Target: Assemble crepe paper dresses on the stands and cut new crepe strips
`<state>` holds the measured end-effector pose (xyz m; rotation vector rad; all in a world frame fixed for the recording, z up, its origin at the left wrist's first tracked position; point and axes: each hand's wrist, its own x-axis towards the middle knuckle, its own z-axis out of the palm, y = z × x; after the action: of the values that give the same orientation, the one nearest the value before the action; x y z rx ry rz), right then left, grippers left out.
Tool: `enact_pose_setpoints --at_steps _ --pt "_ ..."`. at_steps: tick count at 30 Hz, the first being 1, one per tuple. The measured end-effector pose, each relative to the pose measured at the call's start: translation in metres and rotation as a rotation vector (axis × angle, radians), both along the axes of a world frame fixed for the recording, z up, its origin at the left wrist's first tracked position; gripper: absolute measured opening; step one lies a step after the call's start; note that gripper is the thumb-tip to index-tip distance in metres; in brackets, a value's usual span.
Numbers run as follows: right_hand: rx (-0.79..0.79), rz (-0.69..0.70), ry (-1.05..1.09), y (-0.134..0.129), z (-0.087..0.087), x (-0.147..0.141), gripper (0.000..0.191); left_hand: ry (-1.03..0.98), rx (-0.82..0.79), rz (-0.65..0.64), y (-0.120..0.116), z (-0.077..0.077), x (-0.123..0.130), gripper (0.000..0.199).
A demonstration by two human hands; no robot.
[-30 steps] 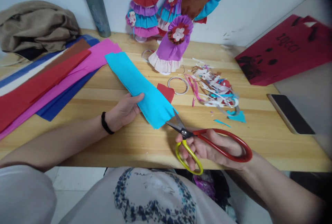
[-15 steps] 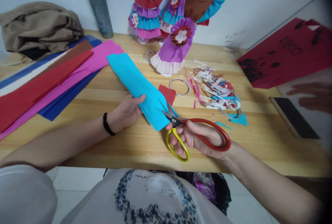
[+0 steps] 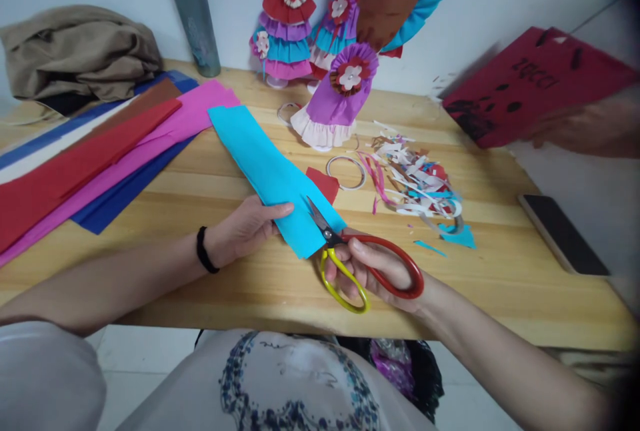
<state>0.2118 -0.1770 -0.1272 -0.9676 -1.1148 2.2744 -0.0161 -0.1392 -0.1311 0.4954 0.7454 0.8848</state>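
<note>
A long strip of bright blue crepe paper slants across the middle of the wooden table. My left hand pinches its lower left edge, thumb on top and fingers beneath. My right hand holds scissors with one red and one yellow handle. Their blades lie over the near part of the strip, pointing up and left, and a cut runs in from the strip's near end. The blades look nearly closed. A small red paper piece lies partly under the strip's right edge.
Folded crepe paper strips in several colours lie left, near a brown cloth and a bottle. Paper-dressed figures stand behind. Tape rings, paper scraps and a phone lie right. Another person's hand touches a red bag.
The scissor blades have closed and reach further up the strip. My left hand has shifted slightly right and down. The other person's hand has risen to the red bag, which has tilted and moved.
</note>
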Motion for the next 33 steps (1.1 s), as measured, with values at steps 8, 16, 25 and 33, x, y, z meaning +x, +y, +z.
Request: enact_pose_setpoints --at_steps 8,16,25,33 --pt "-0.067 -0.02 0.05 -0.003 0.0 -0.007 0.057 0.119 0.067 -0.06 0.0 -0.004 -0.001 0.063" --pt "0.07 -0.02 -0.019 -0.008 -0.005 -0.009 0.058 0.102 0.083 -0.062 0.0 -0.008 -0.002 0.056" --pt "0.074 -0.052 -0.034 -0.01 -0.008 -0.012 0.055 0.121 0.079 -0.051 0.001 -0.008 -0.003 0.056" --pt "-0.033 -0.043 -0.191 -0.001 0.001 -0.013 0.065 0.111 0.014 0.011 0.002 -0.008 -0.007 0.04"
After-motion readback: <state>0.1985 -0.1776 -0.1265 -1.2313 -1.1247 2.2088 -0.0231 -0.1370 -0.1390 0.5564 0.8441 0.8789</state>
